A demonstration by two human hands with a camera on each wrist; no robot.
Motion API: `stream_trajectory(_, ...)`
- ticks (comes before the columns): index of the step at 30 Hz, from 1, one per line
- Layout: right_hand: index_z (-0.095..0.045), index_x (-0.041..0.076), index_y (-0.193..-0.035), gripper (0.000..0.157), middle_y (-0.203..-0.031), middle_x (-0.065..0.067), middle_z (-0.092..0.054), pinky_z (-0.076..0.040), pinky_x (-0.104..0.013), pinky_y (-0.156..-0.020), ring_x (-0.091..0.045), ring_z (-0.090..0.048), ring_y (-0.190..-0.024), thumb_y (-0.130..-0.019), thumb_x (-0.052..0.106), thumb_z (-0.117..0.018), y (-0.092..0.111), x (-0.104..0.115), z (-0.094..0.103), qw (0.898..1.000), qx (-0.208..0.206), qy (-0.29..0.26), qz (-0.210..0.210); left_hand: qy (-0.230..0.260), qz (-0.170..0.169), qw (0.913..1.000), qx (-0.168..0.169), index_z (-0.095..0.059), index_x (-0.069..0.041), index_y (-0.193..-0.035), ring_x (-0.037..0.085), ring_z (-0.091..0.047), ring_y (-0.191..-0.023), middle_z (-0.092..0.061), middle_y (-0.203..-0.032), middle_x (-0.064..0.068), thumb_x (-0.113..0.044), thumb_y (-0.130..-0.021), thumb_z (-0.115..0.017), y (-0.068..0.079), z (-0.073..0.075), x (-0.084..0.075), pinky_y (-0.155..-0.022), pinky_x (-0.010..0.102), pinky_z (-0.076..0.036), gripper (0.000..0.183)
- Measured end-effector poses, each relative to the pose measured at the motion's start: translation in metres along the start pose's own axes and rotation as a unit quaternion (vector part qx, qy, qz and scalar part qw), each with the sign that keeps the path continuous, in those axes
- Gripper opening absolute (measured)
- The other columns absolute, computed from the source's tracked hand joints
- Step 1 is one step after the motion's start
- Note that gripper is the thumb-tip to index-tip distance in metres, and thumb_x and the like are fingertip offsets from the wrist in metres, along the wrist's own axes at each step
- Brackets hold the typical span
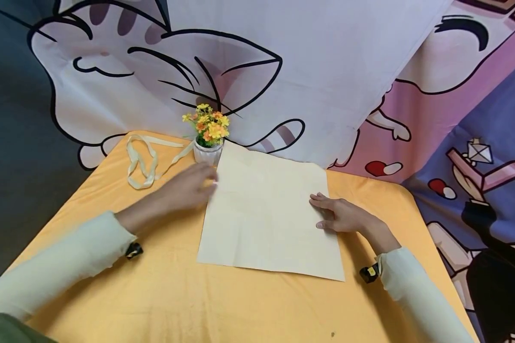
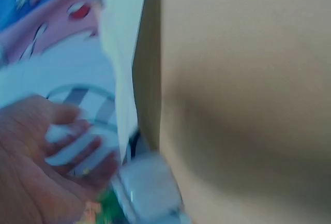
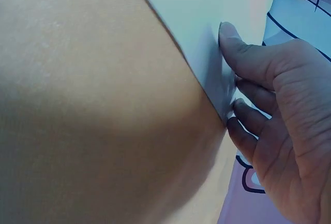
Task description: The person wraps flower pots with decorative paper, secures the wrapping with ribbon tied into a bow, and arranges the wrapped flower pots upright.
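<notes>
A large cream sheet of paper (image 1: 270,214) lies on the yellow cloth in the middle of the table, faintly creased. My left hand (image 1: 186,188), blurred, hovers by the sheet's upper left edge, just in front of the flower pot. In the left wrist view that hand (image 2: 41,167) has its fingers spread, with nothing in them, beside the paper's edge (image 2: 121,53). My right hand (image 1: 341,214) touches the right edge of the sheet with its fingertips. Seen from the right wrist, the thumb and fingers of this hand (image 3: 295,105) rest extended on the paper (image 3: 207,6).
A white pot (image 1: 207,153) of yellow and orange artificial flowers (image 1: 208,125) stands at the sheet's far left corner. Left of it lies a loosely looped cream ribbon (image 1: 133,164). Cartoon-printed cloth (image 1: 326,85) hangs behind the table (image 1: 163,305).
</notes>
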State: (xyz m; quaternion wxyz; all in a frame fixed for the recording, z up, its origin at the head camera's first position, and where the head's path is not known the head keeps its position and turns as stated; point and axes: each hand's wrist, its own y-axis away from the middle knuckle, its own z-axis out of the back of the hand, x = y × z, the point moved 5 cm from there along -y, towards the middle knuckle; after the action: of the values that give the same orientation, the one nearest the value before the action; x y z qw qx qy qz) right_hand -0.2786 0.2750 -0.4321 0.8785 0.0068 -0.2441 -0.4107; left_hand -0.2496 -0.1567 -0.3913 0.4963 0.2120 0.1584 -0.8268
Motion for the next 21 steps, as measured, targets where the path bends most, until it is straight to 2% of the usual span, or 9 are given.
stream_trajectory(1, -0.049, -0.002, -0.167, 0.078, -0.178, -0.022, -0.043, -0.028, -0.07, -0.134, -0.049, -0.033, -0.169, -0.104, 0.028, -0.084, 0.0, 0.0, 0.0, 1.0, -0.001, -0.002, 0.0, -0.02, -0.027, 0.9994, -0.001, -0.07, -0.002, -0.137, 0.036, -0.067, -0.128, -0.07, -0.137, 0.019, -0.024, -0.112, -0.066, -0.008, -0.009, -0.006, -0.113, 0.056, -0.056, 0.034)
stream_trajectory(3, -0.049, -0.001, -0.167, 0.078, -0.178, -0.022, -0.043, -0.028, -0.07, -0.134, -0.048, -0.033, -0.169, -0.104, 0.028, -0.084, 0.0, -0.001, 0.0, 1.0, -0.001, -0.003, -0.004, -0.054, -0.055, 0.9963, 0.04, -0.059, -0.001, -0.158, 0.044, -0.049, -0.158, -0.056, -0.164, 0.023, -0.039, -0.112, -0.067, -0.022, -0.028, -0.015, -0.133, 0.062, -0.04, 0.059)
stream_trajectory(5, -0.049, 0.0, -0.168, 0.079, -0.179, -0.02, -0.043, -0.028, -0.069, -0.135, -0.047, -0.033, -0.17, -0.103, 0.027, -0.084, 0.001, -0.003, 0.0, 1.0, 0.0, -0.003, -0.013, -0.087, -0.06, 0.9906, 0.086, -0.047, -0.003, -0.169, 0.048, -0.029, -0.171, -0.041, -0.178, 0.025, -0.053, -0.111, -0.065, -0.034, -0.043, -0.018, -0.141, 0.063, -0.024, 0.079)
stream_trajectory(7, -0.048, 0.001, -0.168, 0.079, -0.179, -0.019, -0.043, -0.028, -0.068, -0.135, -0.046, -0.032, -0.17, -0.103, 0.027, -0.084, 0.002, -0.005, 0.0, 1.0, 0.001, -0.004, -0.02, -0.105, -0.044, 0.9861, 0.121, -0.038, -0.004, -0.175, 0.049, -0.017, -0.175, -0.03, -0.184, 0.024, -0.062, -0.108, -0.065, -0.043, -0.053, -0.015, -0.144, 0.063, -0.016, 0.092)
stream_trajectory(11, -0.048, 0.001, -0.169, 0.08, -0.18, -0.019, -0.042, -0.027, -0.07, -0.135, -0.046, -0.031, -0.17, -0.103, 0.028, -0.084, 0.005, -0.009, -0.001, 1.0, -0.002, -0.007, -0.023, -0.118, -0.01, 0.9817, 0.15, -0.037, -0.008, -0.176, 0.051, -0.018, -0.174, -0.029, -0.185, 0.023, -0.071, -0.104, -0.066, -0.055, -0.06, -0.006, -0.143, 0.064, -0.018, 0.1)
stream_trajectory(14, -0.048, 0.001, -0.169, 0.079, -0.18, -0.019, -0.042, -0.026, -0.07, -0.135, -0.046, -0.031, -0.171, -0.103, 0.027, -0.084, 0.006, -0.01, -0.001, 1.0, -0.007, -0.009, -0.024, -0.11, 0.002, 0.9821, 0.153, -0.038, -0.009, -0.176, 0.051, -0.022, -0.173, -0.03, -0.185, 0.022, -0.073, -0.102, -0.067, -0.058, -0.061, -0.001, -0.142, 0.065, -0.021, 0.102)
stream_trajectory(21, -0.05, 0.0, -0.167, 0.074, -0.18, -0.02, -0.042, -0.027, -0.069, -0.135, -0.047, -0.03, -0.171, -0.105, 0.023, -0.082, 0.009, -0.008, -0.003, 1.0, -0.017, -0.015, -0.014, -0.093, 0.015, 0.9846, 0.147, -0.039, -0.01, -0.175, 0.049, -0.02, -0.175, -0.03, -0.185, 0.021, -0.073, -0.1, -0.071, -0.058, -0.063, 0.002, -0.142, 0.065, -0.021, 0.104)
